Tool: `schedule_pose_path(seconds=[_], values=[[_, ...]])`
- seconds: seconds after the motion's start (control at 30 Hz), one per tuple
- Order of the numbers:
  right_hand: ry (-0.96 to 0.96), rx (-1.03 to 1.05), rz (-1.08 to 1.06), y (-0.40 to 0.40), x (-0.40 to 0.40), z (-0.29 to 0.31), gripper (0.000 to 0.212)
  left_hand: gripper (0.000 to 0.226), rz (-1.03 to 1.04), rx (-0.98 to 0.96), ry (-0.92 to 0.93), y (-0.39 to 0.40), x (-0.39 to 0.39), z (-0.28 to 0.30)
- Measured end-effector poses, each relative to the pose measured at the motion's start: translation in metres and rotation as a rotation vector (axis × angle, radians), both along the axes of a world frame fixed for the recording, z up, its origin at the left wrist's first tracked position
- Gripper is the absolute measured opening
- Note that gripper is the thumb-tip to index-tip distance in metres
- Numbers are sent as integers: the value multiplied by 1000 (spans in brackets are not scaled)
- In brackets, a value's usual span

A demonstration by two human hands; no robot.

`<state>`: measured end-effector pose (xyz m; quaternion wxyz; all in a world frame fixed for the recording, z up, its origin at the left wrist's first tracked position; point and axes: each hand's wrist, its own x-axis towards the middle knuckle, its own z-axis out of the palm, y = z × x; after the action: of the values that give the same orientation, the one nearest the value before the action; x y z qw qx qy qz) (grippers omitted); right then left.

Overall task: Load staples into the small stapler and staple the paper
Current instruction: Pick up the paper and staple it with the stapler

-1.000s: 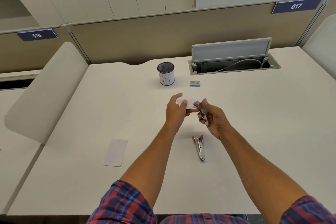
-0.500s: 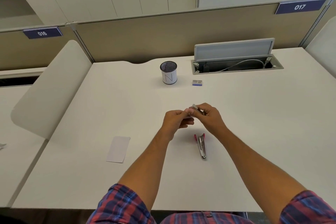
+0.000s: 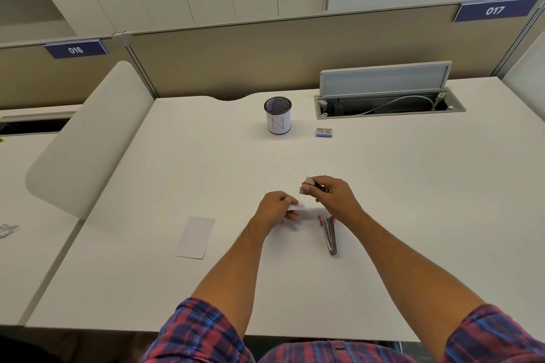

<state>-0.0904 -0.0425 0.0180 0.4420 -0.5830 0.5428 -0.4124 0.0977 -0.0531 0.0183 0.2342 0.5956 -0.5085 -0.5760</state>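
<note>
My right hand point(image 3: 333, 197) grips a small silver stapler point(image 3: 308, 185) above the middle of the white desk point(image 3: 413, 200); its jaws point left and stand slightly apart. Just left and lower, my left hand point(image 3: 274, 211) pinches a small white paper slip point(image 3: 296, 207), which is free of the stapler's jaws. A second stapler with pink trim point(image 3: 328, 233) lies on the desk below my right hand. A small staple box point(image 3: 323, 132) sits farther back.
A second white paper slip point(image 3: 196, 237) lies on the desk to the left. A mesh pen cup point(image 3: 277, 119) stands at the back centre, beside an open cable tray point(image 3: 389, 103). A curved white divider point(image 3: 88, 138) borders the left side.
My hands were together with the paper at the stapler; they have since separated. The left hand dropped down with the paper, and the right hand holds the stapler apart from it.
</note>
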Motion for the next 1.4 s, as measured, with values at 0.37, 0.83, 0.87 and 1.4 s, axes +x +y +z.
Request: schedule_pose_path(seconds=[0.37,0.83,0.87,1.4], values=[[-41,57,-29,5,-2,-4,13,39,-133,-154,-365,0,25,-9],[-80,8,-79,4,1,-3,12,54,15,-291,-265,-8,-7,16],[-93,-6,-84,4,2,-2,13,54,-9,-181,-75,-7,-12,19],[-297,-211,-201,8,6,-1,10,21,204,-16,461,-4,-44,34]])
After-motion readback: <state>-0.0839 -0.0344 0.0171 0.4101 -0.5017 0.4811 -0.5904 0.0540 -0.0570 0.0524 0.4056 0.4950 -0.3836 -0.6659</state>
